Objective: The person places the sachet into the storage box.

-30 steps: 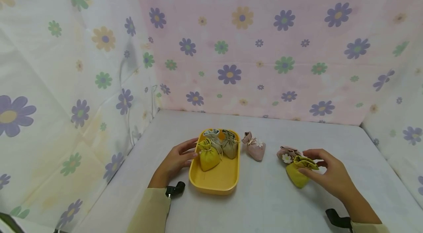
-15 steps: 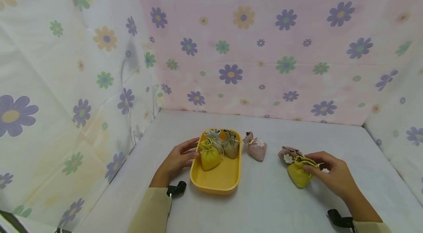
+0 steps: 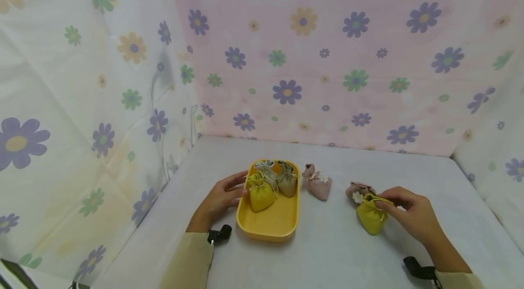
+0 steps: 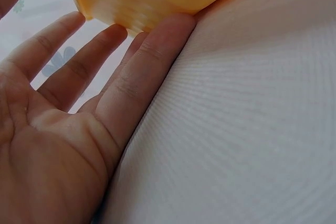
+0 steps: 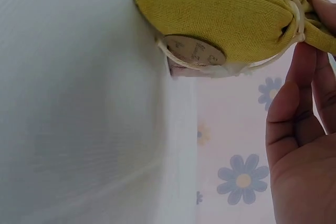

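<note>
My right hand (image 3: 413,216) pinches the gathered neck of a yellow-green drawstring pouch (image 3: 371,218) at the right. In the right wrist view the pouch (image 5: 215,14) hangs from thumb and fingers, with a loose cord and a round printed tag. Behind it, partly hidden, is a pink pouch (image 3: 360,187) with a white flower. My left hand (image 3: 221,198) rests against the left side of a yellow tray (image 3: 268,230), its fairly straight fingertips on the outer wall. Inside the tray lie another yellow-green pouch (image 3: 262,198), a pale grey pouch (image 3: 267,173) and an olive-beige pouch (image 3: 287,182).
A second pink pouch (image 3: 319,186) with a white flower lies just right of the tray. The white tabletop (image 3: 327,248) runs back to a pink flowered cloth (image 3: 311,111), with a white flowered cloth (image 3: 82,143) along the left.
The right hand's fingers have closed in on the yellow-green pouch's neck, drawing its spread top together. The left hand and the tray keep their places, apart from a slight shift of the view.
</note>
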The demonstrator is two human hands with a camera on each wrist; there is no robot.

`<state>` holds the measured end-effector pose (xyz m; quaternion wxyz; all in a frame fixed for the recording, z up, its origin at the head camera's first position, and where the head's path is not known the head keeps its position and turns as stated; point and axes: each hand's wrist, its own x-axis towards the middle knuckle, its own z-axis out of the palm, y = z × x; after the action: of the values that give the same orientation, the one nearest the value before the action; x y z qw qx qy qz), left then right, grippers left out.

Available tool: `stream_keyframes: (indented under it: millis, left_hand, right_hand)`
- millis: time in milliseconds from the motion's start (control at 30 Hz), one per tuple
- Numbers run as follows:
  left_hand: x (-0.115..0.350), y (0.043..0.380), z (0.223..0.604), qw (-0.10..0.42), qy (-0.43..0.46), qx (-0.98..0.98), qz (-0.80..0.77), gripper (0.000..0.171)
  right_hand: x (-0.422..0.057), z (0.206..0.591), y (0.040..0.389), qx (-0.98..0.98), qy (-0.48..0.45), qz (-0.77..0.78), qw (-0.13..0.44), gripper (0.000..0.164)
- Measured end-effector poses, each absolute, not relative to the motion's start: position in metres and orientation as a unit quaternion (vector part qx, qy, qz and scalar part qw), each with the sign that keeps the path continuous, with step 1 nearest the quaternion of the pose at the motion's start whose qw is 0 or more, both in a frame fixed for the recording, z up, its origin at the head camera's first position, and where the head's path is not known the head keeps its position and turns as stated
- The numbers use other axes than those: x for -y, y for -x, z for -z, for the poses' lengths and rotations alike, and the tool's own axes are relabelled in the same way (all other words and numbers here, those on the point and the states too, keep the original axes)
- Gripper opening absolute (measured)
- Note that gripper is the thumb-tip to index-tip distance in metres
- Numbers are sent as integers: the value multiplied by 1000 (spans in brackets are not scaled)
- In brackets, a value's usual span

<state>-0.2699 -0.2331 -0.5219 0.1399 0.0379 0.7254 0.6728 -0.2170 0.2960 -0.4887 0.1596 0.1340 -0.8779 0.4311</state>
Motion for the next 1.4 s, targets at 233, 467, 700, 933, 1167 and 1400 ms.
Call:
stream_keyframes:
  millis: [233, 467, 700, 933, 1167, 1400]
  left_hand:
    - [233, 269, 522, 137, -38, -724, -675, 66]
    - [233, 269, 522, 137, -41, -723, -676, 69]
    - [232, 269, 522, 137, -41, -723, -676, 68]
    - [232, 269, 521, 136, -40, -728, -671, 68]
    - [232, 268, 520, 136, -40, -729, -670, 66]
    - [231, 268, 519, 137, -40, -723, -676, 66]
  right_hand:
    - [-286, 479, 217, 865, -170, -442, 164, 12]
    - [-278, 473, 220, 852, -177, -460, 175, 16]
    - [-271, 467, 221, 849, -184, -467, 167, 13]
    - [-263, 458, 221, 842, -198, -471, 172, 13]
    - [-259, 453, 223, 834, -213, -478, 175, 15]
    - [-255, 449, 228, 821, -234, -488, 181, 17]
